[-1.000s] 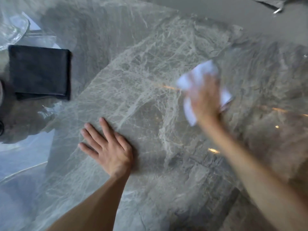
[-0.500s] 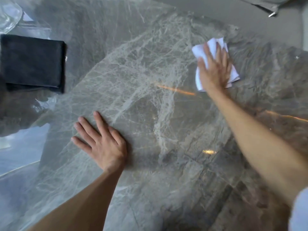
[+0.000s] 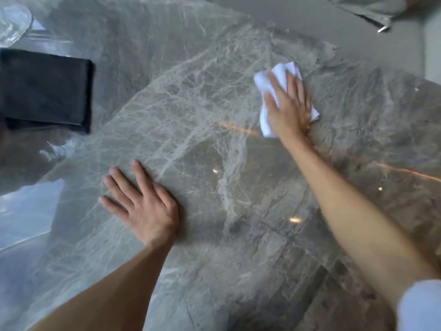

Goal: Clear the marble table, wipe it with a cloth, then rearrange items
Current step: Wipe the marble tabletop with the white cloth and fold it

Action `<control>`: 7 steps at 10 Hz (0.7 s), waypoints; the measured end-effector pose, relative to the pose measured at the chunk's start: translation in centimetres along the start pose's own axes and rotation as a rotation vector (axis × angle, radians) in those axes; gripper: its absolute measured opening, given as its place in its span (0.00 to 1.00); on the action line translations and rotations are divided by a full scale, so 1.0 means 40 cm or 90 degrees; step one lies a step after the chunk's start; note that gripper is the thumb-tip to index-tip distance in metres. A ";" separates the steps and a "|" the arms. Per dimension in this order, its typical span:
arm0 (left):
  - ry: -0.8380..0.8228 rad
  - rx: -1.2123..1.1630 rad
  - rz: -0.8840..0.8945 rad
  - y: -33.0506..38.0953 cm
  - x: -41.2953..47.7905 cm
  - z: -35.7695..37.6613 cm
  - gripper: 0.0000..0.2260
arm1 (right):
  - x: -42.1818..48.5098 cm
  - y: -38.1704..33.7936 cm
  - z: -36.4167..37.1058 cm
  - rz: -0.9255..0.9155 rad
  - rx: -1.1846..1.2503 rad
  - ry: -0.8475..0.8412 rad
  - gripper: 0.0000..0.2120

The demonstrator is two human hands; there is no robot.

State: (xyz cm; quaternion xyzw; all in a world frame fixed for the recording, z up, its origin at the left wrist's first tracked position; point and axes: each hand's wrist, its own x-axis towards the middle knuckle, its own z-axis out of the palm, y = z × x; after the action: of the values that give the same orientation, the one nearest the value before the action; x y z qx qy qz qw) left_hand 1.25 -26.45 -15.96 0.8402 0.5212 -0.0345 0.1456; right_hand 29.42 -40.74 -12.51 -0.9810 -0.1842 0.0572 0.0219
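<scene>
The grey, white-veined marble table (image 3: 195,111) fills most of the view. My right hand (image 3: 288,108) lies flat on a white cloth (image 3: 267,84) and presses it onto the marble at the upper right, fingers spread over it. Parts of the cloth stick out above and to the left of the fingers. My left hand (image 3: 140,204) rests palm down on the bare marble at the lower left, fingers apart, holding nothing.
A folded black cloth (image 3: 45,89) lies at the left edge of the table. Beyond it a clear glass object (image 3: 14,22) sits in the top-left corner. Past the table's far edge is grey floor, with a grey fabric item (image 3: 367,8) at the top right.
My right hand slid the white cloth up and to the right from the middle of the table, then a little back down and to the left. My left hand stayed planted.
</scene>
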 end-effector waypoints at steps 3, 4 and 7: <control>0.007 0.017 0.006 -0.001 -0.004 -0.003 0.27 | -0.465 0.071 0.097 -1.010 0.052 -0.174 0.21; 0.005 0.019 -0.001 0.001 -0.001 -0.002 0.27 | -0.186 0.140 0.066 -0.712 -0.069 -0.158 0.21; 0.021 0.027 0.001 -0.008 0.000 0.008 0.27 | -0.236 -0.082 0.069 -0.425 0.928 -0.291 0.12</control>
State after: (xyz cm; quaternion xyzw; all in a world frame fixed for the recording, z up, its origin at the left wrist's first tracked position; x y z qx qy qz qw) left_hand 1.00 -26.41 -16.33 0.8439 0.5221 -0.0317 0.1194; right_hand 19.16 -41.07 -14.06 -0.5790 -0.3823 0.3501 0.6294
